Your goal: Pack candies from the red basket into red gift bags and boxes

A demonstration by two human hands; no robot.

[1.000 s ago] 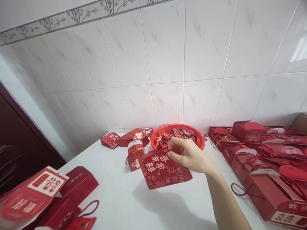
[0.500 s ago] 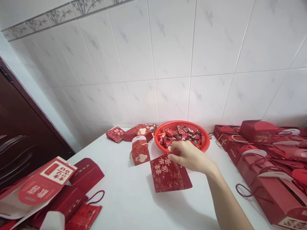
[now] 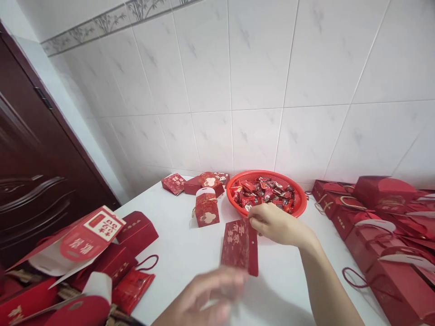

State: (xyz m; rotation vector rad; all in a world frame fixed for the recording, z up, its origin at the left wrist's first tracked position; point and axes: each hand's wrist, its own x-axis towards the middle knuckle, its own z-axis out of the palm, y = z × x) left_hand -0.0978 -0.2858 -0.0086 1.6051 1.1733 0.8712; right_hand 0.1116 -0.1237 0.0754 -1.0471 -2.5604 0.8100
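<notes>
the right hand (image 3: 274, 224) had its thumb and fingers clamped on the top edge of a red card (image 3: 235, 244), which hung over the white table (image 3: 180, 253) at seven o'clock from that pinch. the left hand (image 3: 209, 294), blurred, thumb and fingers apart, was the farther one; the card lay at one o'clock from it, and i couldn't tell whether they touched. the card's long axis ran roughly twelve to six, its loose end toward six, the red basket (image 3: 302, 199) at one o'clock.
</notes>
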